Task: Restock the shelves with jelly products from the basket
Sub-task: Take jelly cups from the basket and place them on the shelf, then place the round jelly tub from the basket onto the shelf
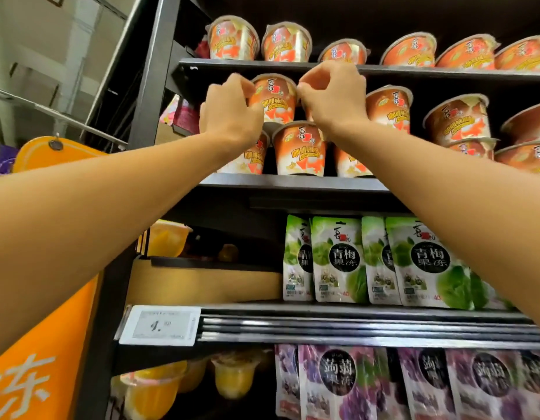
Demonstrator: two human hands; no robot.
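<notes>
The left hand [232, 112] curls round the left side of an orange jelly cup [275, 98] in the upper middle of the picture, the right hand [332, 97] pinches its right rim, and the cup sits on other cups [299, 148] on the shelf [293, 181].

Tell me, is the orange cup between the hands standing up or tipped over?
Upright: the orange cup has its wide rim on top and narrow base down.

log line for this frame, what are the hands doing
step: stacking cup | left hand: grips stacked orange cup | right hand: fingers curled at its rim, grip unclear | cup: atop lower cups
</notes>
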